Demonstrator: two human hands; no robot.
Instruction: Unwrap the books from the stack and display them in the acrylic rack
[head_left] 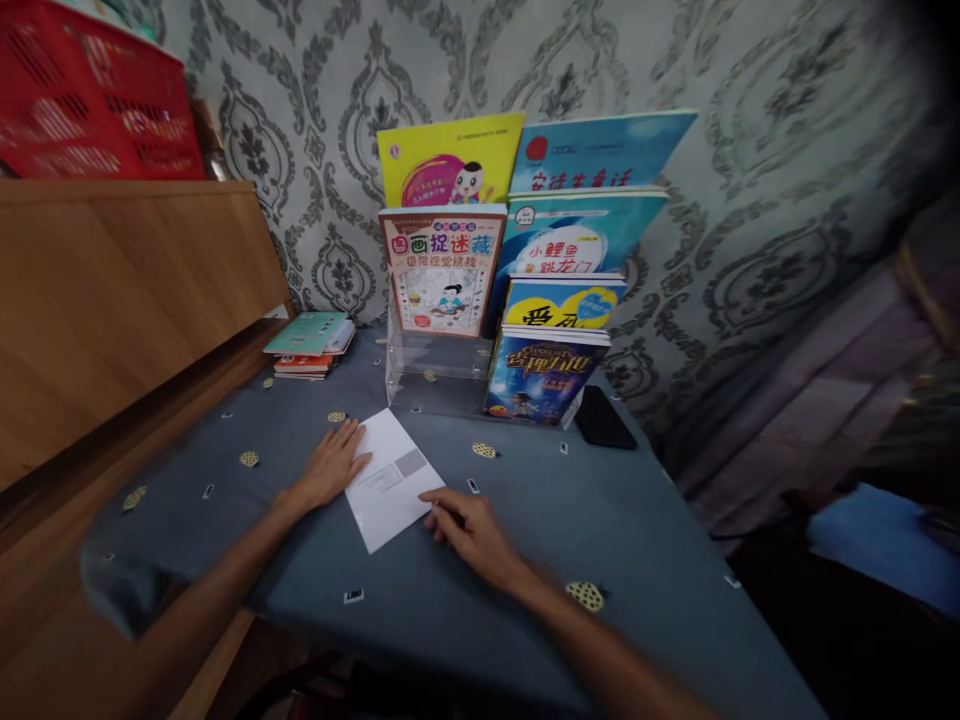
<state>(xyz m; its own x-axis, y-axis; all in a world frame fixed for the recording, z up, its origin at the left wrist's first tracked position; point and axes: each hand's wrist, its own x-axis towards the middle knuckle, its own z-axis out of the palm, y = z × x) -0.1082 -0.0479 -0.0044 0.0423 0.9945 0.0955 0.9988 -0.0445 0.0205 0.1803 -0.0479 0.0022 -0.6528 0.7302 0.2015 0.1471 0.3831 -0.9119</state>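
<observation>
A flat white booklet (386,505) with a grey box and small print lies at an angle on the cloth-covered table. My left hand (332,465) rests flat along its upper left edge, fingers stretched out and touching it. At the right edge, near the corner, my right hand (469,530) has its index finger on the booklet and its thumb close by, with the other fingers curled in. Whether the thumb is under the edge is hard to see. Behind the booklet stands a clear book rack (435,390) holding upright books, among them a brown picture-cover book (446,270).
A dark blue book (544,375) fills the rack's front right, beside a black phone-like slab (604,418). A small stack of books (307,335) lies at the back left. A wooden cabinet (120,310) carrying a red basket (97,100) borders the left side.
</observation>
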